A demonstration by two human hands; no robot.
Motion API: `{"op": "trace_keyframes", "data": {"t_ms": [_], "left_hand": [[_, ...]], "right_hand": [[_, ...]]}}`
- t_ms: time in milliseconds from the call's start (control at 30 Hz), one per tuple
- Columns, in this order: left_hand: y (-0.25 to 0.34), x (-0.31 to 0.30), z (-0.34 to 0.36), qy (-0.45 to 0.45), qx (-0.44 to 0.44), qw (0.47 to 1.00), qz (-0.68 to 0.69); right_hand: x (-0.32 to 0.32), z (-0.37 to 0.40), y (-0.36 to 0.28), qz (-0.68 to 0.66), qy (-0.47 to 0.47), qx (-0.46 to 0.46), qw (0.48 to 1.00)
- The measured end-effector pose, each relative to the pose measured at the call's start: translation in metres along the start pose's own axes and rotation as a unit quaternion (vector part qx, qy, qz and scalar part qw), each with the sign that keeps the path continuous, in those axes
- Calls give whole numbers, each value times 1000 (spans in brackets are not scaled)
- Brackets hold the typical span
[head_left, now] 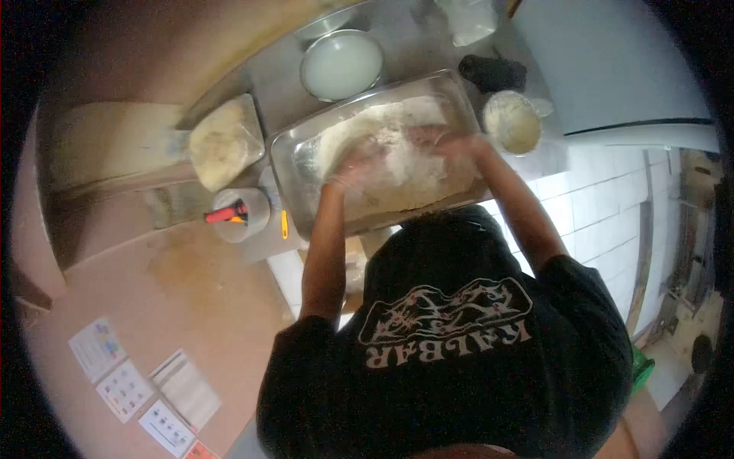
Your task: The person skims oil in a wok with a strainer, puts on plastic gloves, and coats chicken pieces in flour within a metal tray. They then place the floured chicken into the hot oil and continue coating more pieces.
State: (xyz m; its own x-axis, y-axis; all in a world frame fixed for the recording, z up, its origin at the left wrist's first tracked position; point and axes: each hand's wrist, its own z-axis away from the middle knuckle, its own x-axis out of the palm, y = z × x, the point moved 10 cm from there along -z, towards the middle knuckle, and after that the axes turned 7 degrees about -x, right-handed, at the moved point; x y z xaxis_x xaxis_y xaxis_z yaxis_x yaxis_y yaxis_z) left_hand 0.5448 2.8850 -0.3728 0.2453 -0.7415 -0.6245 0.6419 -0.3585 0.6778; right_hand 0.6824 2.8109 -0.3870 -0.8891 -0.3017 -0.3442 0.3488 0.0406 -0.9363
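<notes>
- The left hand (358, 167) was seen pressed palm-down into a white, floury mass of dough (401, 172). Its bare forearm was stretched up from 6 o'clock towards 12, nearly straight.
- The right hand (449, 145) was laid on the same dough, at 2 o'clock from the left hand. Its forearm was slanted in from 4 o'clock, bent at the elbow beside the black printed shirt (459, 359).
- Both hands were dusted with flour and smeared by motion blur, so it could not be told whether the fingers were spread or held together. Nothing was seen clamped in them, and only contact with the dough could be made out.
- The dough was held in a rectangular, shallow metal tray (289, 164), set on a grey counter (267, 76) at 12 o'clock from the body.
- The tray's long axis was run from about 8 o'clock to 2 o'clock. The dough was spread lengthwise along it, heaped towards the 4 o'clock side, with bare metal left at the 9 o'clock end.
- A round metal bowl of whitish liquid (342, 65) was placed at 11 o'clock from the tray, just beside its rim.
- A small round cup of pale batter (512, 122) was stood at 3 o'clock, close to the tray's corner, with a black lump (493, 73) at 12 o'clock from it.
- A clear plastic bag of pale flour (222, 145) was laid at 9 o'clock.
- A red-handled tool (226, 214) was rested on a round grey container (248, 218) at 8 o'clock.
- Printed paper sheets (122, 375) were scattered well apart, at 7 o'clock.
</notes>
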Motion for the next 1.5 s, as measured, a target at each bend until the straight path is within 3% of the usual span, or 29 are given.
{"op": "trace_keyframes", "data": {"t_ms": [67, 100, 133, 200, 267, 400, 500, 567, 633, 667, 700, 733, 767, 833, 867, 933, 1000, 1067, 1133, 1200, 1267, 1300, 1333, 1367, 1400, 1433, 1467, 1500], "left_hand": [[1, -21, -18, 22, 43, 999, 5], [-41, -28, -30, 89, -53, 994, 31], [-76, -7, -48, 55, -24, 985, 164], [-144, 36, -85, -13, 35, 909, 416], [-121, 63, -83, -36, 7, 931, 363], [-53, 75, -56, -11, -41, 990, 133], [-73, 76, -58, -17, -63, 967, 245], [-47, 41, -36, 24, -90, 980, 179], [-33, 27, -25, -41, -194, 973, 121], [-46, 25, -29, 19, -183, 983, 20], [-59, 25, -32, 79, -183, 977, -82], [-56, 26, -30, 61, -165, 984, -21], [-51, 23, -26, 42, -148, 987, 40], [-56, 9, -24, 78, -64, 994, 37], [-77, 4, -22, 130, 0, 991, -27], [-83, 1, -11, 114, -9, 988, -101], [-107, 14, 11, -25, -150, 981, -120], [-108, 49, 23, -80, -69, 993, -58], [-124, 113, 22, -130, 66, 986, -84], [-85, 144, 19, -147, 135, 978, -59], [-39, 144, 16, -105, 133, 985, 19], [-24, 137, 12, -76, 121, 988, 64], [-17, 131, 7, -52, 92, 989, 105], [-15, 125, 4, -30, 58, 987, 145], [-24, 120, -3, -14, 1, 984, 178], [-33, 115, -8, 6, -55, 976, 213], [-46, 108, -8, 14, -153, 981, 115], [-55, 105, -8, -3, -185, 981, 62]], "right_hand": [[-5, -10, 31, 80, 20, 2, 997], [-5, -19, 54, 129, 37, 4, 991], [-1, -27, 76, 176, 51, 5, 983], [5, -36, 94, 270, 79, 7, 960], [8, -39, 99, 209, 90, 59, 972], [35, -33, 105, 80, 104, 163, 978], [17, -13, 81, 84, 12, 190, 978], [32, -15, 154, 224, 64, 111, 966], [36, -25, 153, 319, 1, -1, 948], [37, -27, 150, 364, -22, -59, 929], [25, -38, 126, 198, 4, -1, 980], [22, -32, 107, 54, 34, 12, 998], [18, -26, 89, -91, 69, 22, 993], [2, 4, 70, -314, 147, -51, 936], [-3, 10, 89, -209, 160, -7, 965], [-7, 16, 125, -54, 161, 69, 983], [1, 22, 118, -29, 124, 118, 985], [21, 43, 73, -71, 73, 160, 982], [47, 59, 51, -116, 22, 209, 971], [57, 41, 65, 67, 101, 108, 987], [79, 35, 80, 243, 83, 12, 966], [92, 39, 90, 322, 28, -32, 946], [99, 42, 114, 314, -43, -68, 946], [105, 49, 138, 297, -113, -102, 943], [93, 53, 179, 194, -196, -127, 953], [86, 50, 179, 152, -162, -128, 966], [78, 47, 179, 109, -129, -132, 977], [61, 41, 140, 130, 21, -109, 985]]}}
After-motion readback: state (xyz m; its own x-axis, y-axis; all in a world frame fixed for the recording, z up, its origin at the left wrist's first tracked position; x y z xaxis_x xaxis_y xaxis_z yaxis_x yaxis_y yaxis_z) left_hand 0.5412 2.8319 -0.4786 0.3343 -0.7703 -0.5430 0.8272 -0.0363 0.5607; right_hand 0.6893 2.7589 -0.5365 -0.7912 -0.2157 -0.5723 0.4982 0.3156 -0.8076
